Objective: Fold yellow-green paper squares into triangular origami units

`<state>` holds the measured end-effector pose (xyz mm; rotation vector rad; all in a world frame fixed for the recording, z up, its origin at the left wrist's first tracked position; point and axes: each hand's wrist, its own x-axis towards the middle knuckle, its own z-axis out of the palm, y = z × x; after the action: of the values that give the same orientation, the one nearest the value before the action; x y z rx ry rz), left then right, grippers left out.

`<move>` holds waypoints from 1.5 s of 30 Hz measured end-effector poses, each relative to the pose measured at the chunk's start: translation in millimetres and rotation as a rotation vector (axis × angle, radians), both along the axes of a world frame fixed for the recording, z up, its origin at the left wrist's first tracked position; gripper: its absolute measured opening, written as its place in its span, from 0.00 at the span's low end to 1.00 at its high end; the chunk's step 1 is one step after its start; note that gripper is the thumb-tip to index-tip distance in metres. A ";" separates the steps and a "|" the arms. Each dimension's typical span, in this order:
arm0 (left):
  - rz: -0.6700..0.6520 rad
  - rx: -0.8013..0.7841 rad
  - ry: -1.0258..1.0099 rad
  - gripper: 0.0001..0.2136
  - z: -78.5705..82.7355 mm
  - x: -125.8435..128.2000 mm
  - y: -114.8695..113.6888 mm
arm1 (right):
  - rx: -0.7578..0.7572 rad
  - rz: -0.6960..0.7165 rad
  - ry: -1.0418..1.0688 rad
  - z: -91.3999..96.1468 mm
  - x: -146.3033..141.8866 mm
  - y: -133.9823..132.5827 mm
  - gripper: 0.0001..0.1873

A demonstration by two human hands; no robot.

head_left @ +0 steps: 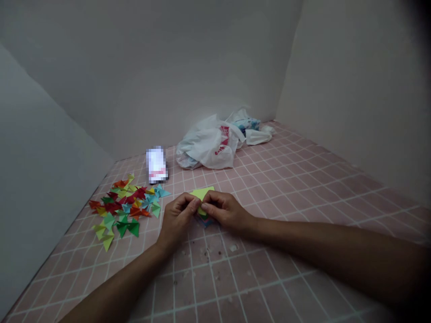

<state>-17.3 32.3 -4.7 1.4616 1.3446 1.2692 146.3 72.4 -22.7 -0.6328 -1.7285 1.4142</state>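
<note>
My left hand [178,216] and my right hand [225,210] meet over the pink tiled floor [269,188], fingers pinched together on a yellow-green sheet of paper [202,193]. Under the hands lies a small stack of coloured paper sheets [204,220], mostly hidden, with blue and red edges showing. To the left of my left hand is a pile of folded paper pieces [124,206] in red, green, yellow, orange and blue.
White plastic bags [210,146] lie in the far corner against the grey walls, with a smaller bag [257,134] beside them. A small white blurred object [156,165] stands behind the folded pile. Walls close in on the left, back and right.
</note>
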 end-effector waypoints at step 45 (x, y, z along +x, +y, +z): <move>-0.277 -0.003 0.354 0.12 5.2 1.0 -0.6 | -0.200 0.059 0.103 -0.4 1.2 10.5 0.17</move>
<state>-16.3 31.6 0.5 1.8595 1.3033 0.8580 147.5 82.9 -23.1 -0.6081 -1.5491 1.6460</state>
